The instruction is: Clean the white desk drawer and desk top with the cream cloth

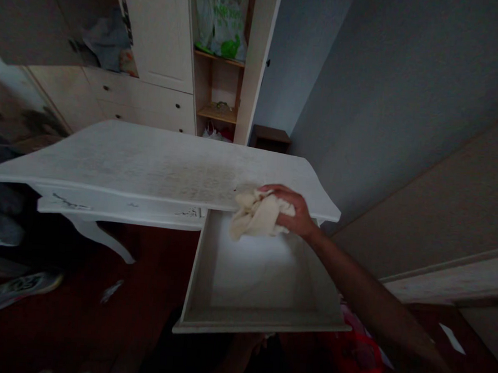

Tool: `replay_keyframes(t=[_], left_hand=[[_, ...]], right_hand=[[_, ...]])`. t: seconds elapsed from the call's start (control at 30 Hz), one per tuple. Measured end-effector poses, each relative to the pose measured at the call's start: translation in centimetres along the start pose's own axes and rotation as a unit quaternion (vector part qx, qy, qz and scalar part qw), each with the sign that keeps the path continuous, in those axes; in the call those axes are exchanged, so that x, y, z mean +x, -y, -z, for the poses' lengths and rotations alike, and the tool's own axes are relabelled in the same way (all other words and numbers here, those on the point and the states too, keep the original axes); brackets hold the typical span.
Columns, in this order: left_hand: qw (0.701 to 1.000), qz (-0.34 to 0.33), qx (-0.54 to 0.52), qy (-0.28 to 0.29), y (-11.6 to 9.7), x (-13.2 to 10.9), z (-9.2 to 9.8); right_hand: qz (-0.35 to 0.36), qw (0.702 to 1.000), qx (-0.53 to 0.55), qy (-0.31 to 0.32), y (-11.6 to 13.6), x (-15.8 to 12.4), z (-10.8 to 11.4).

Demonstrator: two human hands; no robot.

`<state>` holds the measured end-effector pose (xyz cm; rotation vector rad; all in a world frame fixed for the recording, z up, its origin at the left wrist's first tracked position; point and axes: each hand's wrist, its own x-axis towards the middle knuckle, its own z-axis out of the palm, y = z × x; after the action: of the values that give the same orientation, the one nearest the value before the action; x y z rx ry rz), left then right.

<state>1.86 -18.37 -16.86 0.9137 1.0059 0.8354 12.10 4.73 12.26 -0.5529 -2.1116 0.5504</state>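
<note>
My right hand (293, 208) is closed around a crumpled cream cloth (253, 214). The cloth is over the inner end of a pulled-out drawer (263, 316), close to the front edge of a white table (142, 147). Dark smudges mark the middle of the tabletop. Below the drawer's front, my left hand (260, 342) shows only in part, in shadow. Its fingers are mostly hidden, and I cannot tell whether it touches the drawer.
Behind the table stands a white wardrobe (160, 37) with an open door and bags (228, 27) on a shelf. A grey wall (404, 94) runs along the right. A shoe (22, 291) is at lower left, and red fabric (357, 353) lies beneath my right arm.
</note>
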Motion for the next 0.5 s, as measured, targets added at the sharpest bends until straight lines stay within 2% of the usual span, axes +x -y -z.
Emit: replay_keyframes(t=[0.1,0.13,0.17,0.23,0.33,0.4,0.5], left_hand=[[1.0,0.006,0.009,0.0,0.4,0.1,0.1],[1.0,0.002,0.004,0.004,0.4,0.0,0.2],[1.0,-0.001,-0.001,0.007,0.2,-0.1,0.2],[1.0,-0.003,-0.007,0.006,-0.1,-0.2,0.2],[1.0,0.004,-0.023,0.013,-0.6,-0.2,0.3],[0.999,0.009,-0.042,0.03,-0.9,-0.2,0.5],[0.997,0.006,-0.061,0.046,-1.3,-0.3,0.7]], right_hand=[[-0.042,0.973,-0.102,-0.202,-2.4,2.7,4.1],[-0.051,0.961,-0.142,-0.231,-3.8,3.4,5.2],[-0.057,0.954,-0.178,-0.235,-5.4,3.8,6.1],[-0.079,0.951,-0.233,-0.188,-8.9,3.9,7.1],[-0.126,0.954,-0.271,-0.015,-13.4,2.6,6.9],[-0.144,0.945,-0.294,0.015,-15.1,1.4,6.2],[-0.149,0.941,-0.305,0.011,-16.0,0.4,5.5]])
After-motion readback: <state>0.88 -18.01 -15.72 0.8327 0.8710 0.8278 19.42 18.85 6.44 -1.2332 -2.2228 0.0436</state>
